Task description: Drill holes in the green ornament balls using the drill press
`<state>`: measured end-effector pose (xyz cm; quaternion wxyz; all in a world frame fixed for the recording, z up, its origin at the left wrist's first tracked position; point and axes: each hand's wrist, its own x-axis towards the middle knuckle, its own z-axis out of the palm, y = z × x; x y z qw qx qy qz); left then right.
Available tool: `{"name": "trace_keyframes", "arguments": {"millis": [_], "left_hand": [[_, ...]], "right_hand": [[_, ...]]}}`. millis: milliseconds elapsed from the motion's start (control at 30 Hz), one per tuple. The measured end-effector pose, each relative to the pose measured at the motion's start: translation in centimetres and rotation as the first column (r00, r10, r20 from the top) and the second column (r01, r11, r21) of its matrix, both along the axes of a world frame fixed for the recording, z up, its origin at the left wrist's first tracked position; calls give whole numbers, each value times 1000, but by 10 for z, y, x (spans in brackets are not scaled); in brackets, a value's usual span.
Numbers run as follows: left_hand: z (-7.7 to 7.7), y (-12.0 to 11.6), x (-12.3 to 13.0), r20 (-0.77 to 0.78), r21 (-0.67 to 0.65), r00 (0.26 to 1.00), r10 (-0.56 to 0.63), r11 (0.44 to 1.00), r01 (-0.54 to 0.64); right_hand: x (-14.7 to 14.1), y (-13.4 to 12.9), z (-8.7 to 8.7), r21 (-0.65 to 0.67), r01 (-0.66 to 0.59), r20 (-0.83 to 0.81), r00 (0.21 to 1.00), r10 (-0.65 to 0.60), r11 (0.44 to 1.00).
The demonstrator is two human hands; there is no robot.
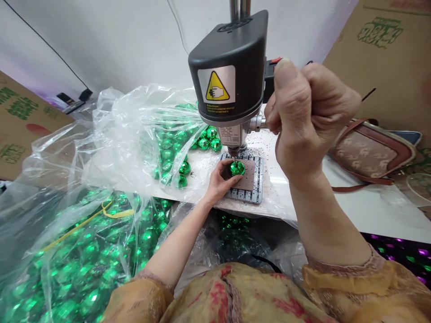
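Note:
A black bench drill [229, 67] with a yellow warning label stands in the middle. Under its chuck, the bit meets the top of a shiny green faceted ball [237, 168]. My left hand [220, 180] grips that ball from the left, thumb in front and fingers behind, over a brown pad [248, 181] on the slotted metal base [257, 193]. Raised at the drill's right side, my right hand [303, 116] is closed in a fist beside the metal feed shaft [258, 123]. Whatever its fingers wrap round is hidden.
Clear plastic bags [124, 130] of green balls lie on the white table [353, 211] and below it at left. Loose green balls [204, 143] sit left of the drill. A handbag [370, 150] is at right. Cardboard boxes [387, 58] flank the table. Dark shavings surround the base.

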<state>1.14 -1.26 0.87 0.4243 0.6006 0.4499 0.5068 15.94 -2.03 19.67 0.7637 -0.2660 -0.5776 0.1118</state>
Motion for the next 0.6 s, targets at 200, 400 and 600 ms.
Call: {"name": "trace_keyframes", "arguments": {"millis": [200,400,600], "left_hand": [[2,-1,1,8,-11,1000,-5,1000,5],[1,-1,1,27,-3,1000,1,1000,-1],[3,-2,1,13,5,1000,-13,1000,13]], "right_hand": [[-1,-4,-17,73,53,29,998,-55,996],[-3,-5,-35,195,56,69,995,-71,979],[-3,1,-43,282,86,59,993,-106,956]]}}
